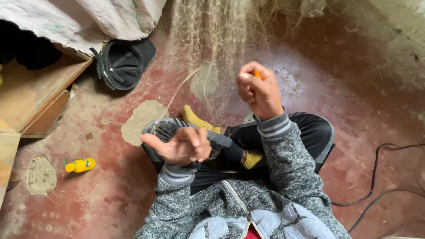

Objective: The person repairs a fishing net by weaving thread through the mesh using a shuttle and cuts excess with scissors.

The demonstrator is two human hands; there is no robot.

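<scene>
We sit cross-legged on the red floor (110,194), our right hand (259,90) raised and closed in a fist on a small orange tool (257,74). Our left hand (181,145) lies half open over the knee, thin net strands (208,40) running across its fingers. A yellow bottle (80,165) lies near the floor's left edge.

I see a fine pale fishing net (212,31) hanging in a loose, tangled curtain over the red floor ahead of me, its thin strands trailing down toward my knee. A small orange tool (257,74) pokes out of my fist, mostly hidden, raised just beside the net's lower threads.
</scene>
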